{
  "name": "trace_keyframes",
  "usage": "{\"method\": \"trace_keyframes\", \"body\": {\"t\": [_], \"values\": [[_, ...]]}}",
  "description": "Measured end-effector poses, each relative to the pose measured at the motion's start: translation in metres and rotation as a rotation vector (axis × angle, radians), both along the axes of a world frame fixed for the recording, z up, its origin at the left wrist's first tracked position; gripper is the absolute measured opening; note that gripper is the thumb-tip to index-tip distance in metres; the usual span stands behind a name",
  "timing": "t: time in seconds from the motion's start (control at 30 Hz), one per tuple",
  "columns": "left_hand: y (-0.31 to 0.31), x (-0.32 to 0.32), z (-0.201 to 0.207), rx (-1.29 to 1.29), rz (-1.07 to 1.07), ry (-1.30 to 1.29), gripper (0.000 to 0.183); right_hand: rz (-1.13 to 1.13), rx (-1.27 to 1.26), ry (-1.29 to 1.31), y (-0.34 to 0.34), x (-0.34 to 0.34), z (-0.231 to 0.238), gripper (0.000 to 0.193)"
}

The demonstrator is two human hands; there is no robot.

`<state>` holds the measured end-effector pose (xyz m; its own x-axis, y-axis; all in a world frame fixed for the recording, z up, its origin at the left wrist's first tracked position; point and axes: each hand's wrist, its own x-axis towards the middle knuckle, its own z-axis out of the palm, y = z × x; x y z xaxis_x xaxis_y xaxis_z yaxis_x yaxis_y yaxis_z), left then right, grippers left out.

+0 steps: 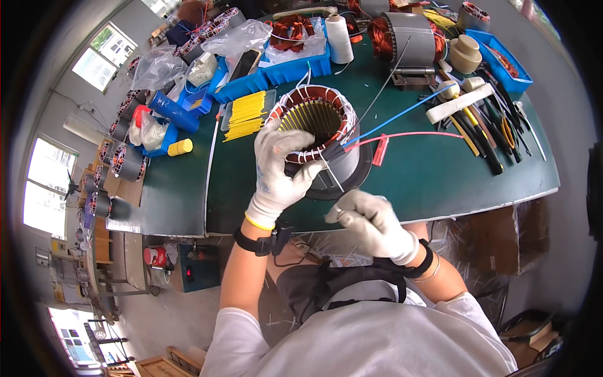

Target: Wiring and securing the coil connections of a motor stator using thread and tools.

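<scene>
Your left hand [281, 166] grips the laced stator [347, 164] by its rim, thumb and fingers parted, near the front edge of the bench [440, 182]. Blur hides whether your right hand's [370, 223] curled fingers pinch anything; a careless sweep could snag the red lead [411, 134].

Stator [347, 164] is set on a base [365, 173] mid-bench [414, 188]. Its near-left rim is gripped by the left hand [279, 166]; right hand [370, 221] is held clear of it, at the bench's front edge. Leads [411, 134] are run out rightward. Strips [245, 116] are laid left of the stator, bins [300, 71] placed behind, thread cone [340, 39] stood right of those. Second stator [412, 41] is parked behind-right; hand tools [480, 135] are laid at right.
</scene>
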<state>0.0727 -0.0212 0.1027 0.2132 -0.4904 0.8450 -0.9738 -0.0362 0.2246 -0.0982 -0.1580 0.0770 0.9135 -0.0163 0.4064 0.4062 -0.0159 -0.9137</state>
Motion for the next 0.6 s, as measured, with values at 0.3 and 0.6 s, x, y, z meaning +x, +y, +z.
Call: {"method": "trace_keyframes", "body": {"t": [0.3, 0.6], "values": [[0.007, 0.013, 0.030, 0.476, -0.156, -0.166, 0.037, 0.027, 0.377, 0.117, -0.013, -0.010, 0.022, 0.023], [0.008, 0.021, 0.027, 0.470, -0.188, -0.151, 0.024, -0.032, 0.287, 0.129, -0.005, -0.009, 0.036, 0.024]]}}
